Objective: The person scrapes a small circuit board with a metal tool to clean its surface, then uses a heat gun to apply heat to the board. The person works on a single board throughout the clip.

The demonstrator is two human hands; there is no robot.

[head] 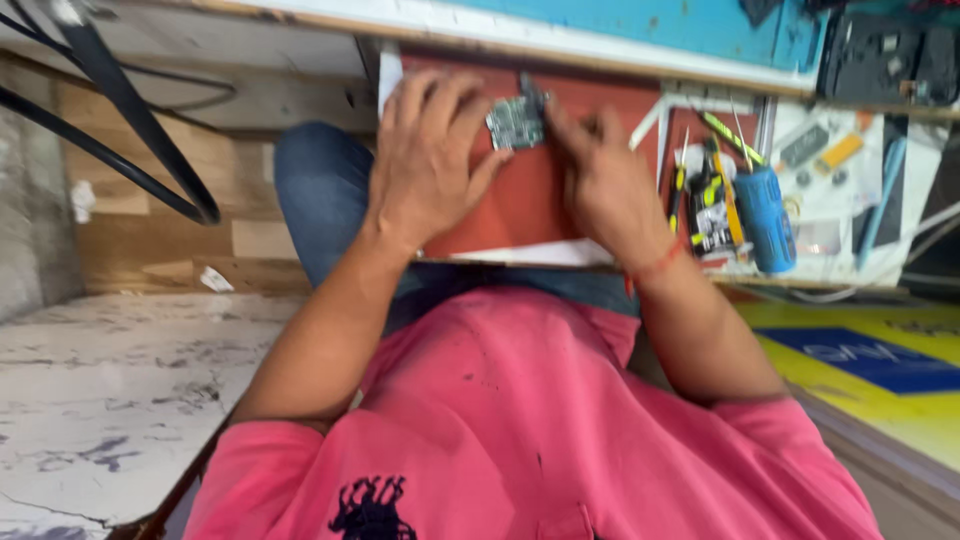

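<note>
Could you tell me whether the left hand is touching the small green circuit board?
Touching: the head view shows the left hand with its thumb against the circuit board edge on the red mat.

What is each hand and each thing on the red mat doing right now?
Left hand: flat, fingers spread, resting on the red mat beside the board.
Right hand: closed, pinching the circuit board's edge.
Circuit board: lying on the mat.
Red mat: flat on the bench.
Blue cup: holding tools.
</note>
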